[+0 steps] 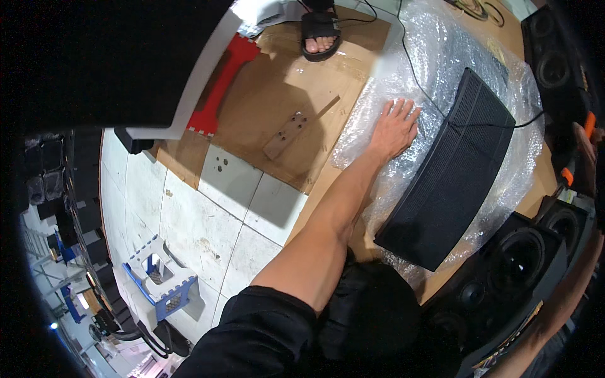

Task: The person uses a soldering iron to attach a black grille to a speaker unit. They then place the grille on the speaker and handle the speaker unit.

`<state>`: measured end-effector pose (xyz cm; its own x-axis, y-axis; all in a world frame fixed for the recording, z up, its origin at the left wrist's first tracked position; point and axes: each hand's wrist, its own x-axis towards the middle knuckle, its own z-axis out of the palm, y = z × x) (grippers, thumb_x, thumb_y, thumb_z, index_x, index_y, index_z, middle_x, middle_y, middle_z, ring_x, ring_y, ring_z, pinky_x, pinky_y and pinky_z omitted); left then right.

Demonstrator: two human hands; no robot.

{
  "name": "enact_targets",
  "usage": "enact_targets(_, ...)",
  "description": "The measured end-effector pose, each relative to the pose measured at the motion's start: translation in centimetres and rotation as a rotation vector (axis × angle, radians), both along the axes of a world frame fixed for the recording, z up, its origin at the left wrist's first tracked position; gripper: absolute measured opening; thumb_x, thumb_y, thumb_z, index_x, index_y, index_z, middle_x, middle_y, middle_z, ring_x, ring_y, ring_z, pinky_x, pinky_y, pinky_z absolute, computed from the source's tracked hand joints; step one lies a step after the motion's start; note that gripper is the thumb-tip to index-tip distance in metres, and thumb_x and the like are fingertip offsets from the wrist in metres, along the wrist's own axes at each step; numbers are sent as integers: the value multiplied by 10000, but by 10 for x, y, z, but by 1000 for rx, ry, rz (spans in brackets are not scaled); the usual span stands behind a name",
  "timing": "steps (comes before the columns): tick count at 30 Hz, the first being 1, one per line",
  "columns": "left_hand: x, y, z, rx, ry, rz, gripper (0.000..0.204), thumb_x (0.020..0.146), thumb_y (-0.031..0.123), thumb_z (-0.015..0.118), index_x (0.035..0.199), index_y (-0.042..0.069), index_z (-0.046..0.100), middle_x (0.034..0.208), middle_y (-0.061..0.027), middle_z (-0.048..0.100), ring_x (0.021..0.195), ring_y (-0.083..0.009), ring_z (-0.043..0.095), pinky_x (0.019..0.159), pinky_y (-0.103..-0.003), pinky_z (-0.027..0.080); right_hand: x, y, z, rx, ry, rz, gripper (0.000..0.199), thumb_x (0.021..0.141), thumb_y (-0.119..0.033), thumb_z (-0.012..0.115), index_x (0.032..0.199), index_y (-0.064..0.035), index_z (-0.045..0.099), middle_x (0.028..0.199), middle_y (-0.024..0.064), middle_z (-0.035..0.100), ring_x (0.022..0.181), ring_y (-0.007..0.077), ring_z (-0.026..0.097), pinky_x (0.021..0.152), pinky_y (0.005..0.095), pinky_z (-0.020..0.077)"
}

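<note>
My left hand (396, 131) lies flat on clear bubble wrap (435, 47), fingers spread, holding nothing. Just right of it, a black grille-like panel (450, 170) with a perforated strip along its edges rests on the wrap. A thin black cable (498, 125) crosses the panel's upper part. At the far right edge my right hand (586, 154) is closed round an orange-and-black tool (568, 176); the picture's rim cuts it off, so its kind is unclear.
Black speakers (517, 255) stand at the lower right, another (549, 60) at the upper right. Brown cardboard (277, 82) bears a wooden strip (287, 135). A large black object (113, 63) fills the upper left. A white-and-blue stool (161, 280) and a person's sandalled foot (320, 39) also appear.
</note>
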<state>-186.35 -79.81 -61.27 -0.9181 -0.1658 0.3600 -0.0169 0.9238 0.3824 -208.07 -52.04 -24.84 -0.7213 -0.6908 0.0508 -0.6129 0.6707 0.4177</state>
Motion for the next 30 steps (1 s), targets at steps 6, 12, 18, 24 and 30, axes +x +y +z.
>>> enact_targets(6,11,-36,52,557,-250,-25,372,966,291,390,1122,46,622,1123,-199,621,1069,-356,577,924,-485,421,70,-107,-14,-864,-898,-521,311,915,-393,597,922,-84,631,604,-43,523,405,22,441,316,173,298)
enact_targets(12,77,8,108,582,351,-71,137,778,66,593,667,2,546,630,-207,573,623,-399,583,628,-498,453,114,-201,-89,-1731,-1425,-362,321,857,-323,699,876,-27,576,747,51,579,642,111,603,620,177,550)
enact_targets(18,194,41,101,652,53,-282,113,798,96,601,755,-5,629,666,-211,599,643,-384,605,592,-446,480,204,-313,-227,-1241,-1553,-406,482,816,-412,725,830,53,596,741,122,626,574,178,644,539,274,579)
enact_targets(24,263,26,81,662,-258,-254,207,840,148,590,971,22,689,783,-192,669,680,-341,644,638,-401,519,242,-356,-304,-1133,-1576,-544,485,807,-408,733,824,54,586,741,129,642,543,175,633,466,282,572)
enact_targets(30,260,21,85,683,-318,-313,221,848,164,586,998,43,692,823,-184,677,730,-349,649,677,-409,524,236,-372,-329,-1083,-1591,-584,477,828,-428,705,784,29,580,739,141,647,498,182,608,354,299,471)
